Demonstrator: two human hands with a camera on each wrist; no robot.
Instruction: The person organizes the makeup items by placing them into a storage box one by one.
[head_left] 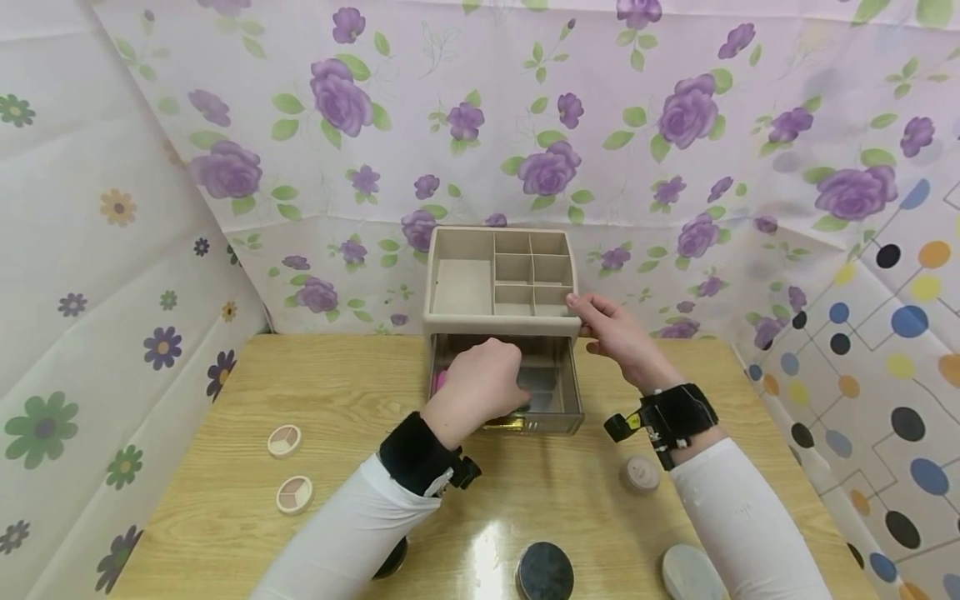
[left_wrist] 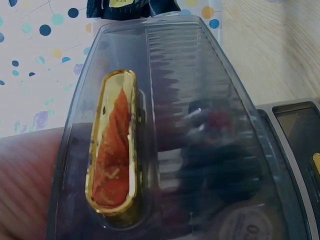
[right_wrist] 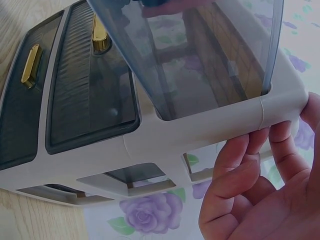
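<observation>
A beige desktop organizer [head_left: 498, 320] stands at the back of the table, its top split into several compartments. Its clear smoky top drawer [head_left: 572, 406] is pulled out. My left hand [head_left: 480, 379] reaches down into that drawer; its fingertips are hidden, so what they hold is unclear. Beside it, something pink [head_left: 440, 380] shows inside. The left wrist view has the drawer's gold handle [left_wrist: 117, 150] up close, with blurred dark shapes behind the plastic. My right hand [head_left: 618, 337] grips the organizer's right front corner, thumb on the rim and fingers bent beneath it.
Two round three-colour palettes [head_left: 284, 441] lie on the table's left. At the right are a small round jar [head_left: 642, 474] and a pale round case [head_left: 690, 573]. A black-topped round case [head_left: 545, 572] sits in front. Lower drawers [right_wrist: 95, 95] are closed. Patterned cloth surrounds the table.
</observation>
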